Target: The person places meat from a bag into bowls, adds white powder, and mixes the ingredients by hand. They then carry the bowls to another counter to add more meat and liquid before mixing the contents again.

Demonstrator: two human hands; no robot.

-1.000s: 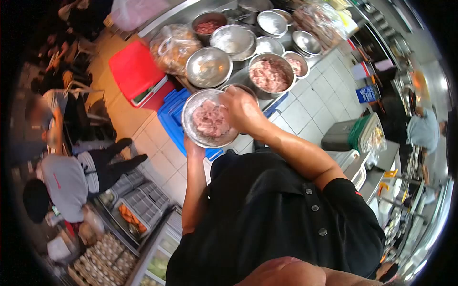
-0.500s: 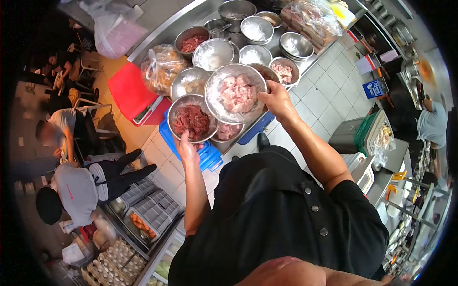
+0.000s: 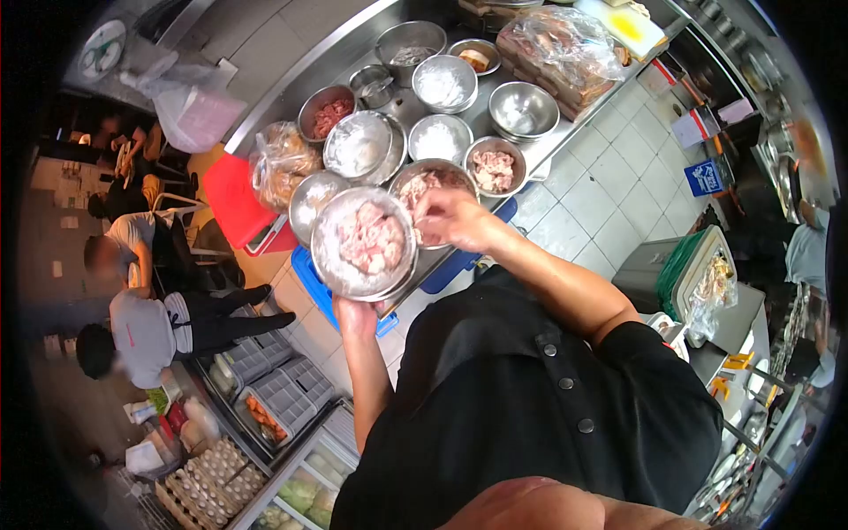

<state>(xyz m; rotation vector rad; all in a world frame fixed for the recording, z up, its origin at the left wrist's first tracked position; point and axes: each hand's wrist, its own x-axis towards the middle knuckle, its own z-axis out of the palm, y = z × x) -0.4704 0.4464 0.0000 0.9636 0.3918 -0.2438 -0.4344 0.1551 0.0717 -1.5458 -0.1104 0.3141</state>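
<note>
My left hand (image 3: pixel 357 316) grips a metal bowl from below at its near side. Pale, whitish meat pieces (image 3: pixel 374 237) lie in this bowl (image 3: pixel 329 256), whose inner wall is dusted white. Another rim shows just beneath it, so it seems stacked on a second bowl. My right hand (image 3: pixel 458 221) is over the near part of another metal bowl (image 3: pixel 465 181) with meat in it; its fingers are bent and partly apart, with nothing visible in them. A smaller bowl of pinkish meat (image 3: pixel 493 170) stands just beyond my right hand.
Several metal bowls with white powder (image 3: pixel 442 140) stand on the steel table (image 3: pixel 265 110). A bowl of red meat (image 3: pixel 332 118) and bagged food (image 3: pixel 287 163) are at its left. Stacked bowls (image 3: pixel 525 109) stand right. Co-workers (image 3: pixel 146 331) are at the left; a grey bin (image 3: pixel 649 265) is right.
The bowl of pale meat has moved left and onto the bowl in my left hand, covering the dark red meat. My right hand has let go of it and moved left, over another bowl.
</note>
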